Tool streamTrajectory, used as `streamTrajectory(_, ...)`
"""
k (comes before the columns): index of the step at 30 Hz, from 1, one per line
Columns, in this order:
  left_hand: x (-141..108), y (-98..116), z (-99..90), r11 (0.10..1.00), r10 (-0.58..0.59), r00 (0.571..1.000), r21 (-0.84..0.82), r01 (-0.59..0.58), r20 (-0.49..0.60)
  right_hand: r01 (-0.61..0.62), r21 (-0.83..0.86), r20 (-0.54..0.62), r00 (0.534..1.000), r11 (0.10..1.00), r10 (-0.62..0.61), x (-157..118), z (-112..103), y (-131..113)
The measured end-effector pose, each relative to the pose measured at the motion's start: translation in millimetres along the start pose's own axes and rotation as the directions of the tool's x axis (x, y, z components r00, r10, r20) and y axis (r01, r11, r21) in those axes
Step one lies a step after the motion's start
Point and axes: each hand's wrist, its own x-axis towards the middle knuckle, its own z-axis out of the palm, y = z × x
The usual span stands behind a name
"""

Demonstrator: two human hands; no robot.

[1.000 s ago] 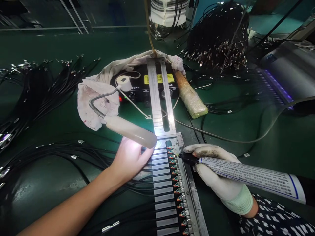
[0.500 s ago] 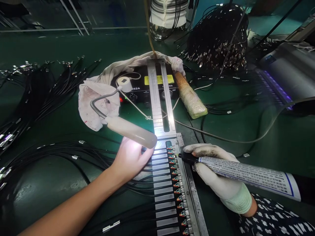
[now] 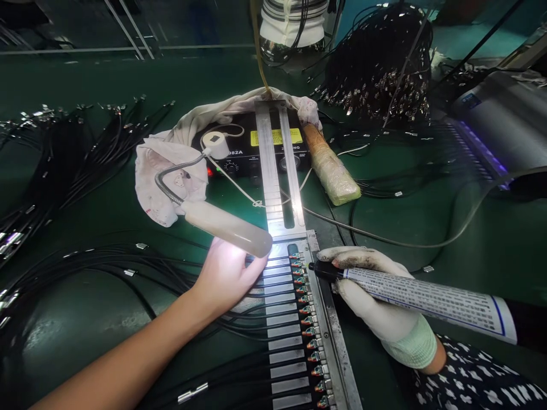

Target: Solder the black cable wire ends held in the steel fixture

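Observation:
My left hand (image 3: 228,276), bare, is at the upper left edge of a metal fixture (image 3: 288,356), its thumb against the edge. A white lamp head (image 3: 228,230) hides most of its fingers. Black cables (image 3: 284,330) lie across the fixture in a row, their small connectors (image 3: 311,319) lined up along the right side. My right hand (image 3: 376,302), in a smudged white glove, is closed around a thick white printed tube (image 3: 421,296) with a black tip. That tip is at the fixture's right edge, close to the upper connectors; I cannot tell whether it touches.
Behind the fixture stands a black control box (image 3: 239,165) with a cloth (image 3: 171,176) draped over it. A wrapped handle (image 3: 333,171) leans right of it. Cable bundles (image 3: 376,62) lie at the back and left. A grey machine (image 3: 504,119) glows purple at right. A person's torso (image 3: 293,28) shows behind.
My right hand and the printed tube have shifted slightly up and left, the tip moving a little farther up the fixture's edge. My left hand stays in place.

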Motion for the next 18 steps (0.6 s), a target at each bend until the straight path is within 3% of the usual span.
streamTrajectory(12,0.4,-0.3,-0.4,1.0,0.004,1.0,-0.008,-0.004,-0.014,-0.001,0.071,-0.032,0.999,0.997,0.003,-3.3,-1.1,2.1)
streamTrajectory(18,1.4,1.4,-0.4,1.0,0.025,1.0,-0.013,-0.025,-0.016,0.019,0.069,0.005,1.0,0.997,-0.02,-2.3,-2.7,0.0)
